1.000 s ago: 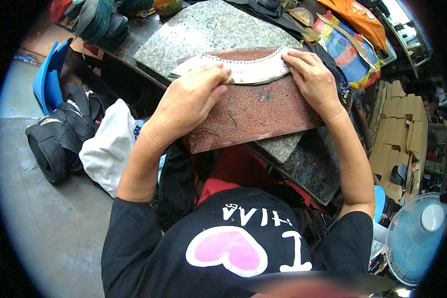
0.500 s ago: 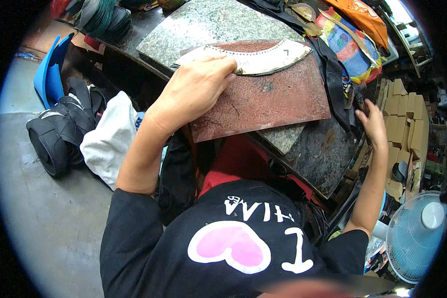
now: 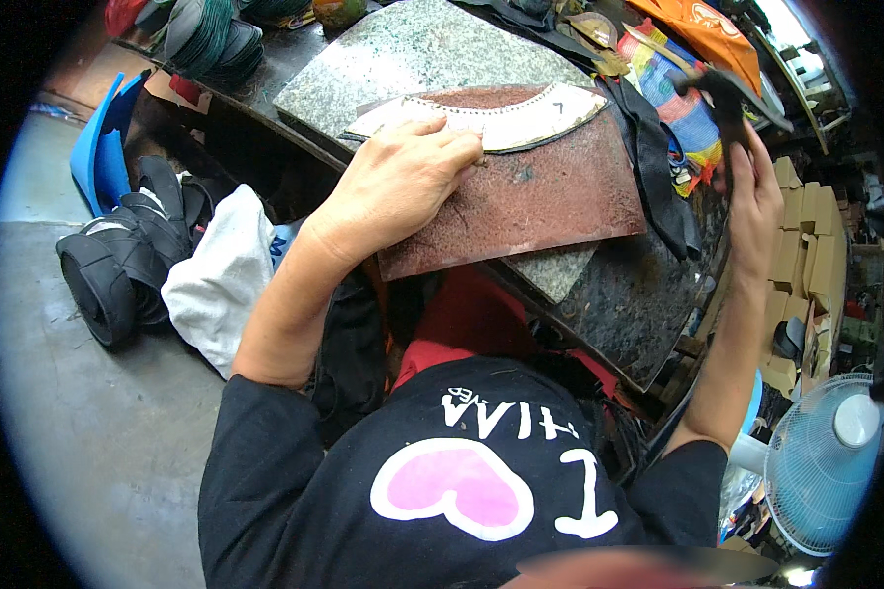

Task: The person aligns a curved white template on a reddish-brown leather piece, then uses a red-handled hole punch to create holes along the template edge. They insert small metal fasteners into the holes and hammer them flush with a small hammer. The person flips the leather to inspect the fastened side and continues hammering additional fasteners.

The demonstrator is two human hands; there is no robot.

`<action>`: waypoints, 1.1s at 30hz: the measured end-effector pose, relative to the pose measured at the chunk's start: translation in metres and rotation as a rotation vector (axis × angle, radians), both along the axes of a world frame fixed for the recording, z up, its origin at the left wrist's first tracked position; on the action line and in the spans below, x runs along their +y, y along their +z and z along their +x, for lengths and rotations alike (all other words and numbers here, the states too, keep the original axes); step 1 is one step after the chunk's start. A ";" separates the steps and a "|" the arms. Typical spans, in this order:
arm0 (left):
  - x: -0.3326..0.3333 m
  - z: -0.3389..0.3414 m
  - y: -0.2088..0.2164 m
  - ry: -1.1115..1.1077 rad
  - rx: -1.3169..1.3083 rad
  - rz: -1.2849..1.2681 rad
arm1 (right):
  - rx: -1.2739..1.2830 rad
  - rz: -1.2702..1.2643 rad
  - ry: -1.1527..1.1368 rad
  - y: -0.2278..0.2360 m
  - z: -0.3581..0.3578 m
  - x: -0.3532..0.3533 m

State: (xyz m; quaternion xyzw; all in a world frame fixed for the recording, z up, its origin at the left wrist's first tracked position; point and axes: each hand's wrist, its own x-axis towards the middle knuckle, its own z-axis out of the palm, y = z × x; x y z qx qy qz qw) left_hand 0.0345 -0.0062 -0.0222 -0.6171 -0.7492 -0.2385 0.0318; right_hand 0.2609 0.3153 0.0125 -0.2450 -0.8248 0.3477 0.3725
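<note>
My left hand [image 3: 398, 187] presses flat on a white curved pattern piece [image 3: 525, 123] that lies on a reddish-brown leather sheet [image 3: 550, 206]. The sheet rests on a speckled granite slab [image 3: 413, 49] on a dark bench. My right hand [image 3: 756, 201] is raised at the right edge of the bench, away from the sheet. It grips a dark hammer-like tool [image 3: 722, 93] whose head points up and left. A black strap [image 3: 658, 167] runs along the sheet's right side.
A striped colourful bag [image 3: 673, 93] and an orange cloth [image 3: 702, 29] lie at the back right. Cardboard boxes [image 3: 805, 255] and a fan [image 3: 825, 461] stand on the right. On the floor at left are black shoe parts [image 3: 108, 265], a white cloth [image 3: 216, 285] and a blue sheet [image 3: 98, 147].
My right hand left the pattern piece, dropped to the bench's right side, then rose holding the dark tool. My left hand stayed pressed on the pattern.
</note>
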 end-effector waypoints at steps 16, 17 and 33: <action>-0.003 0.008 -0.013 0.102 0.106 0.259 | -0.414 0.496 0.176 -0.030 -0.080 -0.092; -0.006 0.008 -0.013 0.122 0.161 0.325 | -0.394 0.471 0.189 -0.029 -0.081 -0.092; -0.026 0.005 -0.008 0.212 -0.060 0.253 | -0.250 0.543 0.390 -0.008 -0.130 -0.129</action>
